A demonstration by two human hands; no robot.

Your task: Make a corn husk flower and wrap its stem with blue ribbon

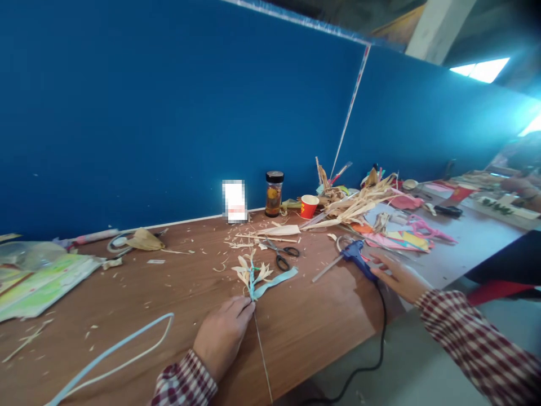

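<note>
My left hand (226,330) is closed at the lower end of a small husk flower (252,273) near the table's front. Pale dry petals stand around its light blue wrapped stem, and a loose end of light blue tape (276,282) trails to the right. A thin thread or wire (262,349) runs from the hand toward the front edge. My right hand (397,276) reaches in with fingers stretched and apart, at the handle of a blue glue gun (357,256). The gun lies on the table, a clear glue stick (327,268) beside its front. Black-handled scissors (284,256) lie behind the flower.
A lidded jar of brown liquid (274,194) and a red paper cup (309,207) stand by the blue partition (169,113). Dry husks (359,203) pile at right. A light blue strip (114,352) loops at left. The gun's black cord (384,338) hangs over the edge.
</note>
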